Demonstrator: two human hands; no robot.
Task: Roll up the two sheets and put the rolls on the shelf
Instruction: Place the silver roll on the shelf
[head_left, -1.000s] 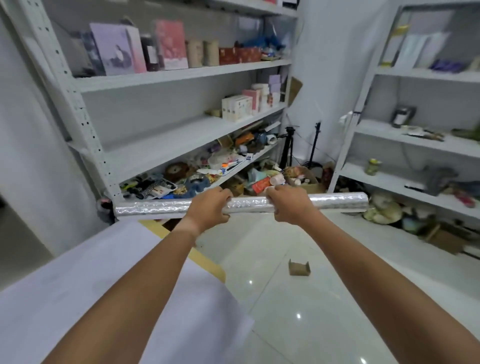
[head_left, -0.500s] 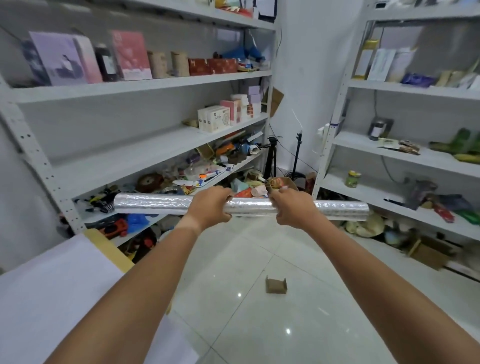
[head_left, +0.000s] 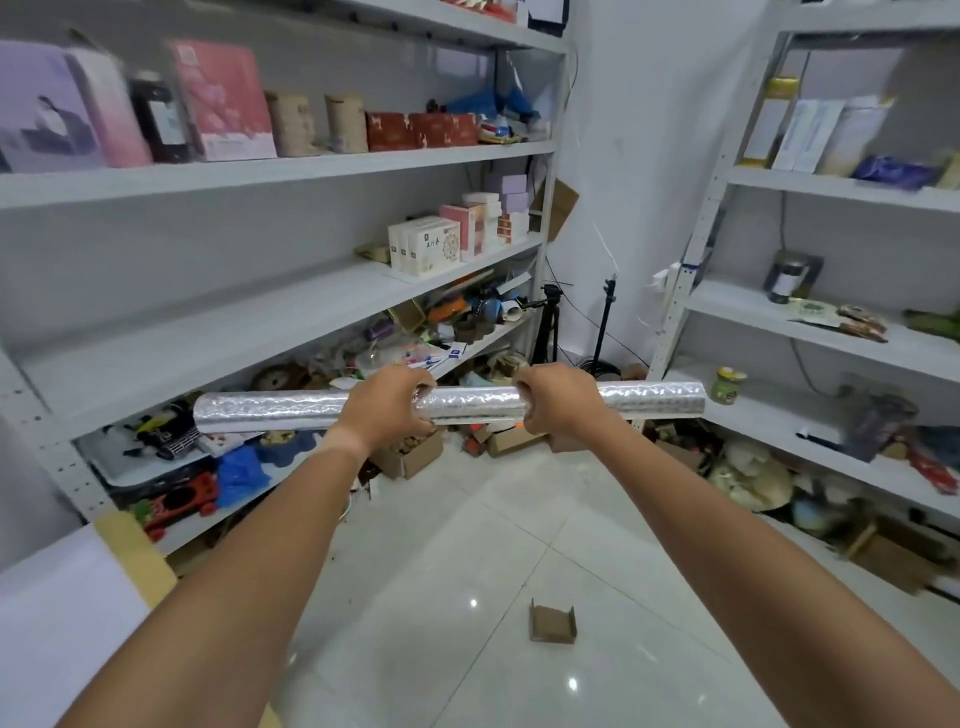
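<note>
Two bare arms reach forward from the bottom of the frame, holding a silver roll (head_left: 470, 406) level across the middle of the picture. The left hand (head_left: 387, 405) grips the roll left of its middle, fingers (head_left: 422, 385) curled over the top. The right hand (head_left: 558, 397) grips it right of the middle, fingers wrapped round it in the same way. The roll's ends stick out well past both hands. Behind it, filling the left side, stands a white shelf (head_left: 270, 317) crowded with boxes, jars and clutter. A second shelf unit (head_left: 810, 332) stands at the right. At the lower left lies the corner of a white sheet (head_left: 57, 623). A small cardboard piece (head_left: 552, 621) sits on the glossy tiled floor (head_left: 467, 545).
</note>
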